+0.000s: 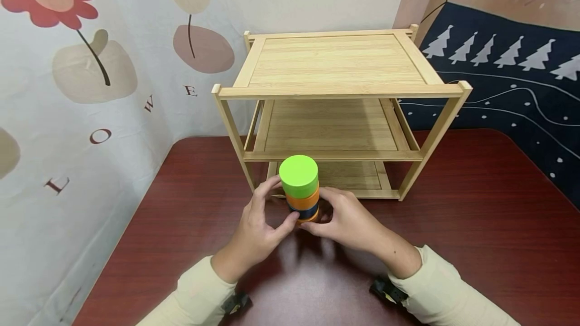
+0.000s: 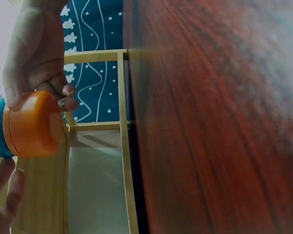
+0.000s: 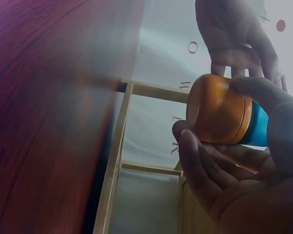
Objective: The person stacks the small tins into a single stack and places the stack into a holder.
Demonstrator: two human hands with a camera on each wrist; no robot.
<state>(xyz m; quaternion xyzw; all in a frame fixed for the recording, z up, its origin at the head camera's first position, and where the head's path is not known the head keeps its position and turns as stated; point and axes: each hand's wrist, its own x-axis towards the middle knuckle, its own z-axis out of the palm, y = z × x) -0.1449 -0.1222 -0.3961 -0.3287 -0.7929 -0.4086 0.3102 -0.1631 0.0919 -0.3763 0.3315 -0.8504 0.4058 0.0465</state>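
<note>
Held upright above the table is a cylinder of stacked coloured round pieces (image 1: 302, 192), bright green on top, then orange, dark blue and orange. Its orange bottom piece (image 2: 36, 124) has a rounded edge and a seam beside a blue band. My left hand (image 1: 256, 227) grips the cylinder from the left, thumb across the blue band and index finger near the green piece. From the right, my right hand (image 1: 351, 220) holds the lower part. In the right wrist view, the right hand's thumb (image 3: 259, 90) lies along the orange piece, with other fingers curled under it.
A three-tier wooden rack (image 1: 340, 91) stands just beyond the hands on the dark red table (image 1: 489, 225). A floral cloth (image 1: 149, 54) hangs at the left and back, and a dark blue cloth with tree prints (image 1: 498, 89) hangs at the right.
</note>
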